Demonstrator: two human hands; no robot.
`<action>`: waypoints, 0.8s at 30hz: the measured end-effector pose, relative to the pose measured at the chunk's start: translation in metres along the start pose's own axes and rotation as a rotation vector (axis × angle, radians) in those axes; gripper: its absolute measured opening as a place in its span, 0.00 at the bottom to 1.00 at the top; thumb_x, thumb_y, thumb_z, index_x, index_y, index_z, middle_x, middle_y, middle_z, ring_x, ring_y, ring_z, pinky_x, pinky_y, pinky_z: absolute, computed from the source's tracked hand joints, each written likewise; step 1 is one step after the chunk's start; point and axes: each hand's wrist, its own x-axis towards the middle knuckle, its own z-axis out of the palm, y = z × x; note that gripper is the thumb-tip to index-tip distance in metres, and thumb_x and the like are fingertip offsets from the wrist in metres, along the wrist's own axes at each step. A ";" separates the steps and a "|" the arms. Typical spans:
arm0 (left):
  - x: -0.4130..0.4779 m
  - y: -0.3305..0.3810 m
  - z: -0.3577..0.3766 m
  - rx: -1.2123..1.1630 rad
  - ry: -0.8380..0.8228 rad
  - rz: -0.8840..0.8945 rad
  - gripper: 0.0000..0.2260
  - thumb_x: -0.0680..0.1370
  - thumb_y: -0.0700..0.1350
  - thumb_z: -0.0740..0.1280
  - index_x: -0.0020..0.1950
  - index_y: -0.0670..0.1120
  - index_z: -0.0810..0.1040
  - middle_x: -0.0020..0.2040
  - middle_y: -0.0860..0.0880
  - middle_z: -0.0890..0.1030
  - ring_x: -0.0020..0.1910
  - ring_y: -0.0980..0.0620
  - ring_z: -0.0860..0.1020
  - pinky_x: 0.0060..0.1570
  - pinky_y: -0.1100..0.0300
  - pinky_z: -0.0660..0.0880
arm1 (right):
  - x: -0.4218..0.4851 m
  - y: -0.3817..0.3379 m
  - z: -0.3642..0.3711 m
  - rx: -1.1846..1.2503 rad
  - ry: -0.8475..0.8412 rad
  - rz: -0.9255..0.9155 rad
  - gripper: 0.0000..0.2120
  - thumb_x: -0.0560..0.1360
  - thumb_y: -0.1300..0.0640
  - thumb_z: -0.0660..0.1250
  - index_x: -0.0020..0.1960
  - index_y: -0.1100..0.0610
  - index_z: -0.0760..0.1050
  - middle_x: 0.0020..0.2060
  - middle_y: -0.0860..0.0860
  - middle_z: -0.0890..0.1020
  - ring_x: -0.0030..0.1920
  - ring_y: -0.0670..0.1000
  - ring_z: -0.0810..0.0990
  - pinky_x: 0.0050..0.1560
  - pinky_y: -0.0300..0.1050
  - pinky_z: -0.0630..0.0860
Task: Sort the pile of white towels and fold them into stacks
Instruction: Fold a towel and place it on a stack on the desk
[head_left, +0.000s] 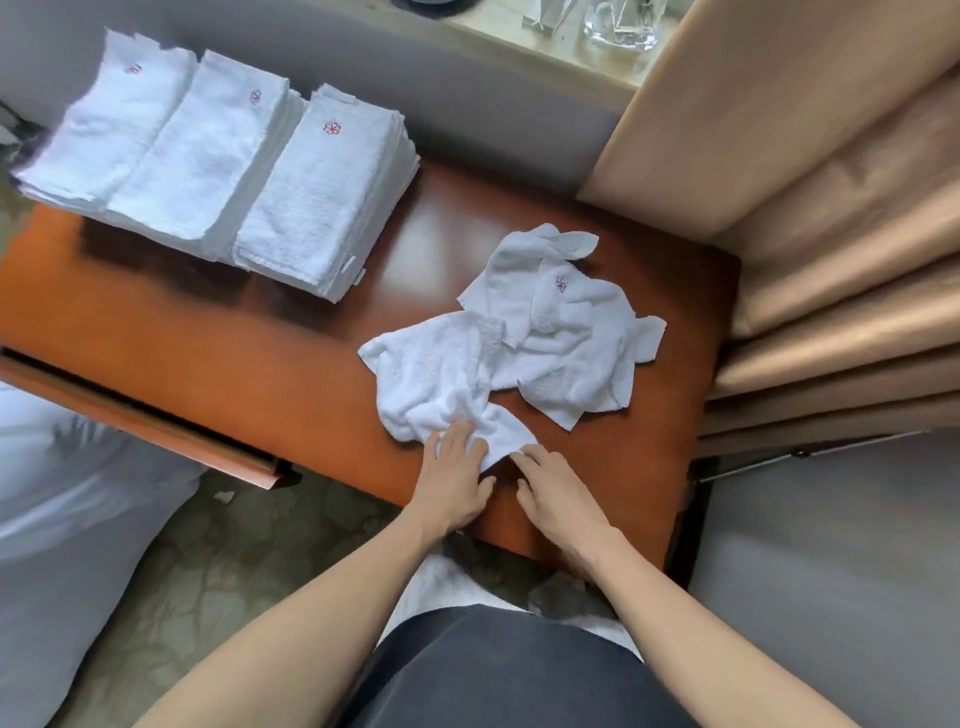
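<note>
While Towels Wait, One Is Touched

Where the table comes nearest, a crumpled towel is touched by the left hand and right hand, fingers straight, narrowly spread. A second towel is seen at the table's right, folded stacks far left, a curtain along its right edge.

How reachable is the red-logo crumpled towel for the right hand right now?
Probably yes. The right hand rests at the edge of the nearer towel, and the red-logo towel lies just beyond it on the same side of the table, with nothing standing between.
</note>
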 end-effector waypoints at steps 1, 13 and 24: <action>0.000 0.008 -0.002 -0.018 0.025 -0.037 0.16 0.81 0.52 0.62 0.65 0.45 0.73 0.76 0.44 0.67 0.78 0.44 0.61 0.76 0.45 0.55 | -0.003 0.003 -0.004 0.037 0.048 -0.039 0.15 0.84 0.58 0.60 0.70 0.55 0.73 0.66 0.49 0.74 0.59 0.53 0.72 0.61 0.49 0.74; -0.019 0.152 -0.010 0.001 0.327 -0.314 0.10 0.72 0.39 0.63 0.51 0.45 0.79 0.49 0.44 0.78 0.52 0.39 0.75 0.47 0.50 0.66 | -0.084 0.125 -0.076 0.173 0.435 -0.225 0.07 0.79 0.57 0.71 0.56 0.51 0.79 0.49 0.42 0.78 0.51 0.48 0.73 0.54 0.46 0.74; -0.010 0.257 -0.074 -0.430 0.688 -0.310 0.16 0.75 0.36 0.63 0.59 0.49 0.80 0.52 0.48 0.76 0.50 0.43 0.77 0.44 0.54 0.71 | -0.118 0.174 -0.158 0.132 0.765 -0.158 0.03 0.74 0.56 0.77 0.47 0.49 0.85 0.41 0.42 0.82 0.48 0.52 0.75 0.53 0.43 0.58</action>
